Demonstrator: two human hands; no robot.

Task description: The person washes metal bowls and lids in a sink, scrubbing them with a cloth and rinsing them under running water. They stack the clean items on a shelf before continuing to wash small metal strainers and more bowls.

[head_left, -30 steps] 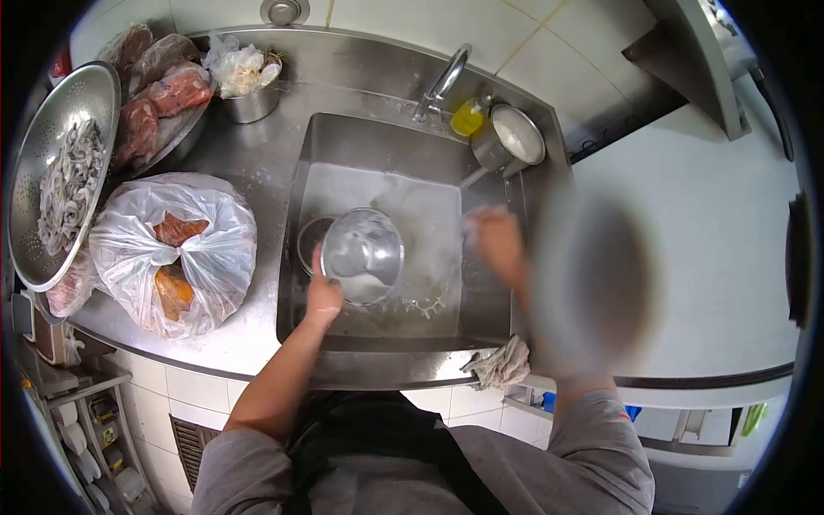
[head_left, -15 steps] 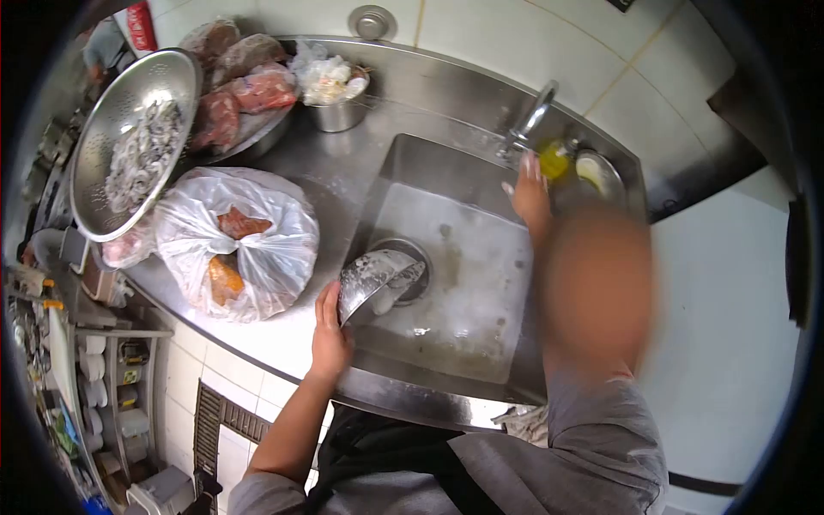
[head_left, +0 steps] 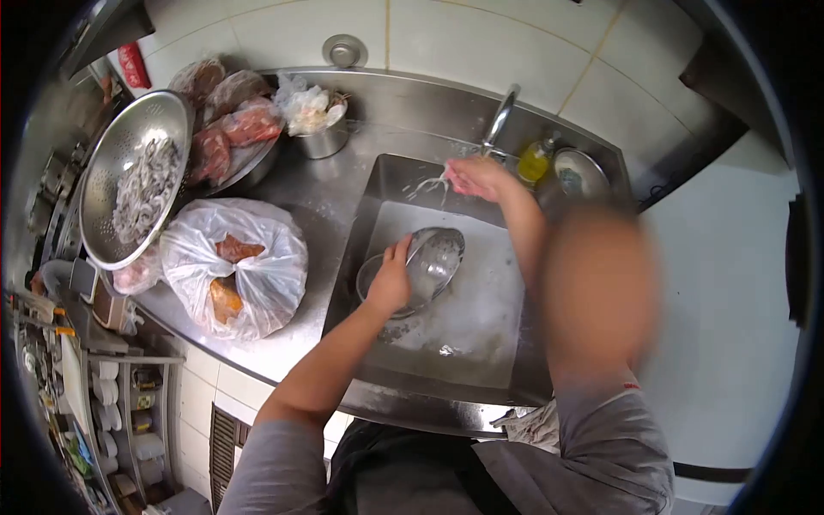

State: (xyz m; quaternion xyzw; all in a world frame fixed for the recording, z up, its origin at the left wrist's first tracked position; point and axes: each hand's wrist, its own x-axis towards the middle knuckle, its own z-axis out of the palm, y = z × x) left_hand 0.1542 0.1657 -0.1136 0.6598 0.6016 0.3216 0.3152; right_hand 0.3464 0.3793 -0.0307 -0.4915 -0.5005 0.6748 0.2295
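My left hand [head_left: 392,279] grips the rim of a tilted metal bowl [head_left: 439,257], which is inside the steel sink [head_left: 365,219] over the drain. Whitish suds or water cover the sink bottom. My right hand [head_left: 475,178] is at the sink's back edge, left of the faucet [head_left: 500,118], with water splashing off its fingertips. Its fingers are blurred, and whether they hold anything is unclear. Right of the faucet stand a bottle of yellow liquid [head_left: 536,160] and a small metal bowl [head_left: 592,176].
A knotted plastic bag [head_left: 279,283] sits on the counter to the left. Behind it are a colander [head_left: 101,193] of grey strips, wrapped meat [head_left: 251,126] in a basin, and a metal pot [head_left: 324,144] with a plastic bag. A white surface [head_left: 712,318] lies to the right.
My left hand and the bowl have moved right, further into the sink, and the bowl's tilt differs. My right hand has moved left from beside the faucet. The camera view has shifted.
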